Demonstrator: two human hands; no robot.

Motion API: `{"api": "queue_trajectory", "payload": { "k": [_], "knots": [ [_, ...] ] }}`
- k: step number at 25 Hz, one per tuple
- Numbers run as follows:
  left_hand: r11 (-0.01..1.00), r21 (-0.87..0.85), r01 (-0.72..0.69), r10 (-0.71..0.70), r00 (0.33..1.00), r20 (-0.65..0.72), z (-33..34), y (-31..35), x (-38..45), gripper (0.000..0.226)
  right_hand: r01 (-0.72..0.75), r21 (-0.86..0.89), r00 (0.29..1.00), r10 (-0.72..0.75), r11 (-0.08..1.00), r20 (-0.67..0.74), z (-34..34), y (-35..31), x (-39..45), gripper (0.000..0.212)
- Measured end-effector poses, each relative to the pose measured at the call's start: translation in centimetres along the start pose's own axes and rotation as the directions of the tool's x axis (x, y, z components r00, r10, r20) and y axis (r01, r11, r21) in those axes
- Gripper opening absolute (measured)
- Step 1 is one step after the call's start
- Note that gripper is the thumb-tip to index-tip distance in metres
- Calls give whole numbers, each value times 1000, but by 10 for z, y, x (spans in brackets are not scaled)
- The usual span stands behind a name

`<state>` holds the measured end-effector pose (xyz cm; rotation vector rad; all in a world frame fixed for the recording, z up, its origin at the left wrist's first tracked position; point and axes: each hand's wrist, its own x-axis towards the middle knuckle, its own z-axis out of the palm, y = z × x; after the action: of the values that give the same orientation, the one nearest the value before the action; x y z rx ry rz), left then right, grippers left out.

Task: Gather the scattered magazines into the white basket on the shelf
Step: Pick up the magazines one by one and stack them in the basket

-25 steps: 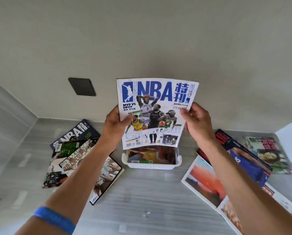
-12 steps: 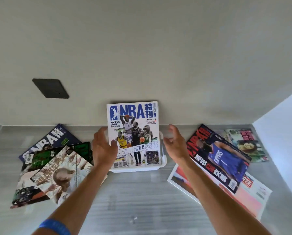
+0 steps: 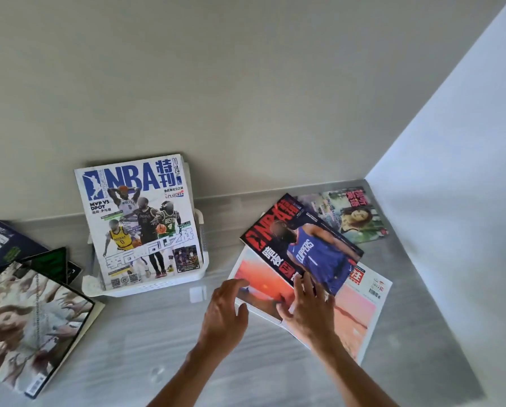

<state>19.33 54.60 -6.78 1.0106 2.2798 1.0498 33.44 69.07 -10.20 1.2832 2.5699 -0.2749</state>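
Note:
A white NBA magazine stands in the white basket, leaning back against the wall. To the right lies a pile: a red NBA magazine with a Clippers player on top of an orange sunset magazine. My left hand has straight fingers touching the sunset magazine's left edge. My right hand lies flat with spread fingers on the pile, its fingertips on the lower edge of the red magazine. Neither hand holds anything.
A magazine with a woman's portrait lies in the far right corner by the white side wall. At the left lie a dark NBA magazine, a green-black one and a pale sepia one. The grey shelf runs to the back wall.
Both hands have let go of the white NBA magazine, which now stands in the basket, and have moved right onto the pile. The view has swung to the right.

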Motion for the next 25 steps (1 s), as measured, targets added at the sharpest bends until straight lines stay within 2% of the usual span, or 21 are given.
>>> {"api": "queue_trajectory", "payload": {
  "k": [3,5,6,8,10,11,13,15,17,18,19,20,21,23,24,25],
  "knots": [
    [989,103,108,-124,979,163,30,4,-14,45,200,40,980,-200,979,-7,13,-30,-58,55],
    [942,310,129,-211,946,247,42,6,-27,45,262,130,965,-260,956,-32,15,-30,-74,33],
    [899,419,123,-246,936,252,45,6,-32,45,219,222,976,-215,950,-40,11,-22,-69,31],
    [830,550,99,-276,928,249,46,4,-42,45,1,326,999,12,945,-36,3,3,-47,42],
    [806,585,89,-288,922,257,45,3,-50,39,-226,355,974,222,907,53,-6,23,-26,54],
    [820,563,101,-295,918,265,44,2,-52,35,-265,401,964,249,877,92,-7,28,-20,60],
    [882,454,125,-283,912,297,38,3,-50,34,-280,518,960,248,808,131,-10,30,-18,57],
    [926,327,187,-294,902,316,27,7,-42,35,-333,636,942,268,696,200,-19,29,-21,35],
    [938,117,327,-344,838,423,14,12,-31,39,-366,772,929,248,519,274,-30,24,-25,12],
    [894,-80,440,-334,775,537,8,14,-27,47,-331,824,942,218,460,256,-35,16,-31,9],
    [790,-295,538,-264,733,627,4,15,-24,53,-256,856,965,176,450,196,-40,2,-39,10],
    [680,-453,576,-203,742,639,0,16,-23,53,-162,876,986,109,454,126,-42,-14,-48,9],
    [635,-540,552,-182,786,590,-5,16,-22,45,-86,899,996,20,429,86,-47,-32,-59,5],
    [690,-557,463,-265,877,401,-16,16,-24,20,-24,937,978,-184,349,93,-46,-60,-77,14],
    [732,-537,419,-285,904,317,-21,13,-26,12,-7,941,969,-230,339,90,-43,-67,-79,21],
    [758,-535,373,-260,925,276,-26,9,-29,13,-9,940,973,-214,341,87,-43,-69,-78,23]
  ]
}}
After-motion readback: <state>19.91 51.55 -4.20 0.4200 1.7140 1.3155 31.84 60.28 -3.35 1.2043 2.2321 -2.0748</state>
